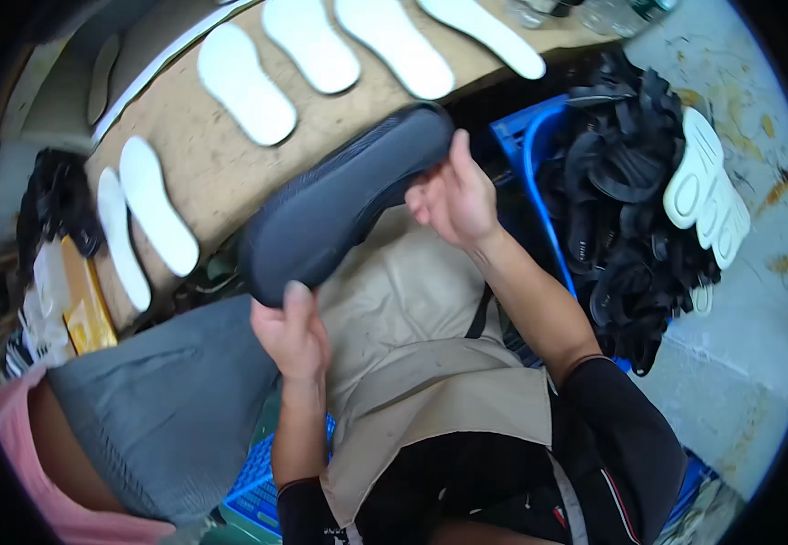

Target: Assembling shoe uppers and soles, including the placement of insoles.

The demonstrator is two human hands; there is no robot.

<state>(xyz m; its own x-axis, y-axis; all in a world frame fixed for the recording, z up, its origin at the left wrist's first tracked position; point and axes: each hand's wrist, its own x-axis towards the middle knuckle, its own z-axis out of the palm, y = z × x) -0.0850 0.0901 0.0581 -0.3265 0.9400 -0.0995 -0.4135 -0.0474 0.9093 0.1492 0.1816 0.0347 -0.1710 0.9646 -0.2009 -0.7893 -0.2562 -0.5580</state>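
Over my lap I hold a long black shoe sole point(330, 204), its smooth broad face turned up and its length slanting from lower left to upper right. My left hand point(294, 338) grips the lower-left end, thumb on top. At the upper-right end my right hand point(456, 195) has hold of the edge, its thumb up along the side and the fingers curled beneath. What lies under the sole is hidden. White insoles, among them one point(247, 84) just beyond the sole, lie spread along the table point(171, 118).
A blue crate point(530, 136) heaped with black strappy sandals point(626, 182) stands to the right, with white sole-shaped pieces point(708, 186) on the heap's side. Close on my left sits another person in grey trousers point(171, 391). Clear bottles point(612, 14) stand at the table's far right.
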